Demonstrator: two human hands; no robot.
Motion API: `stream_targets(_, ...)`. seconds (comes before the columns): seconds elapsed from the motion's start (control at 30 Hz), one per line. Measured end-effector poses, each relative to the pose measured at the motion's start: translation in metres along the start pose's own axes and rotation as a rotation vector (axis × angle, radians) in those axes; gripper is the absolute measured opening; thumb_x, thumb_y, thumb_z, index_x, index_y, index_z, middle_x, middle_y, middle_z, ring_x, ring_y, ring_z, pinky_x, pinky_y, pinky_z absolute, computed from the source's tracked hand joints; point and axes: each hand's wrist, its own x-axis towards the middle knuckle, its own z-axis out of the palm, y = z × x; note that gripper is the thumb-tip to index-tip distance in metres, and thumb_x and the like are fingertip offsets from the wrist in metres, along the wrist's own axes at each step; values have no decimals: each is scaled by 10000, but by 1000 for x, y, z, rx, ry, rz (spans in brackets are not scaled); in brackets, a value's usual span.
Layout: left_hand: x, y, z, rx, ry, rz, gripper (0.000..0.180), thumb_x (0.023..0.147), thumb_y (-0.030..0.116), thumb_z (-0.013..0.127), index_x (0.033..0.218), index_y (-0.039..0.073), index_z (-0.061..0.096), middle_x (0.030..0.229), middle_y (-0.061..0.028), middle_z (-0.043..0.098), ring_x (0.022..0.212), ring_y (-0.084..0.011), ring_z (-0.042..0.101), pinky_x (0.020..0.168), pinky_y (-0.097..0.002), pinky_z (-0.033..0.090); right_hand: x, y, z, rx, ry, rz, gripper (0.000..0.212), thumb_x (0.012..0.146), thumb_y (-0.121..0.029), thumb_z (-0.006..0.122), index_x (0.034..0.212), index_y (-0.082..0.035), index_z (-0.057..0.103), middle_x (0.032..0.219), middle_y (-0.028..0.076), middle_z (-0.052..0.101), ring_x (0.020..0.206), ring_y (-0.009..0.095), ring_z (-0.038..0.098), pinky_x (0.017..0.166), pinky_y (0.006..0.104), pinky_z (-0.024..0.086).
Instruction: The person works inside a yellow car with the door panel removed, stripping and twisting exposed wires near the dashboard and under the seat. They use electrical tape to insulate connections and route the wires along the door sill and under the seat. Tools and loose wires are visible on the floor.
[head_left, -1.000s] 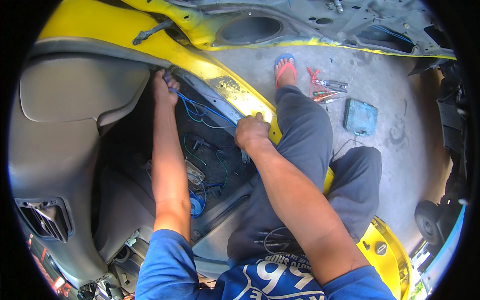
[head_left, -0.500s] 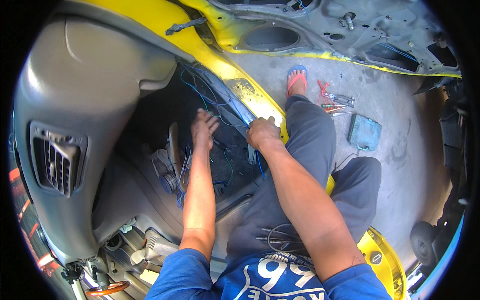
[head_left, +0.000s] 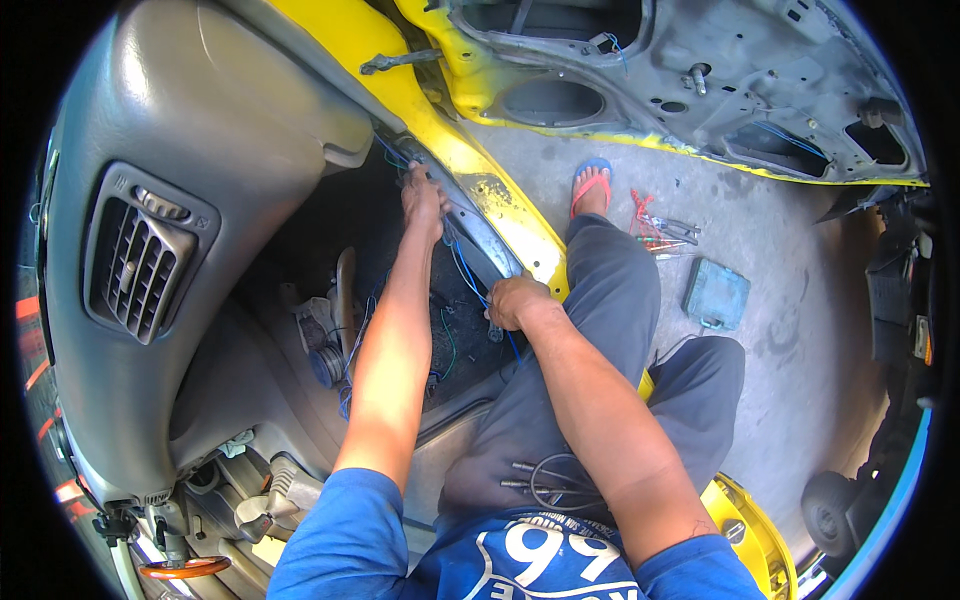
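I am leaning into the footwell of a yellow car. My left hand [head_left: 422, 198] reaches far in under the grey dashboard [head_left: 200, 150], its fingers pressed on the wiring up by the yellow door pillar [head_left: 455, 150]. My right hand [head_left: 512, 300] is closed around a bundle of blue wires [head_left: 462, 270] beside the grey sill trim [head_left: 490, 245]. Pedals [head_left: 335, 320] sit below my left forearm. A loose coil of wire [head_left: 560, 480] lies on my lap.
The open yellow door [head_left: 700, 90], its inner panel stripped, spans the top. On the concrete floor lie a grey-blue box [head_left: 716, 294] and several hand tools [head_left: 660, 232] near my sandalled foot [head_left: 592, 188]. An air vent [head_left: 140, 255] is at left.
My left hand has moved from low in the footwell up to the wiring by the pillar. My view has shifted, showing more of the dashboard. My right hand stays on the wires.
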Motion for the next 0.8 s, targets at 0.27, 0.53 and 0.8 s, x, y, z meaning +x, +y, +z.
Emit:
stream_targets(0.27,5,1,-28,-118,-22,-68,458,1109,486,347,1111,94,583,651,60,345,487,-66,302,422,-247,254,-20,4,-52,398,245,198,701,776,-432,855,1335,-61,652,1346,192,659,1248,357,626,1049,432,496)
stream_targets(0.53,1,21,-54,-127,-187,-3,458,1100,338,439,1322,-33,590,835,20,470,647,-61,395,550,-225,335,8,21,-126,399,167,-59,688,688,-306,897,1297,-62,689,1308,180,687,1198,333,662,995,406,527)
stream_targets(0.8,-19,23,-35,134,2,14,293,1105,226,471,1202,5,635,793,40,447,580,-41,348,496,-215,306,15,58,-133,1010,289,-406,906,611,-245,892,1412,-19,534,1326,193,619,1241,310,579,1060,361,440)
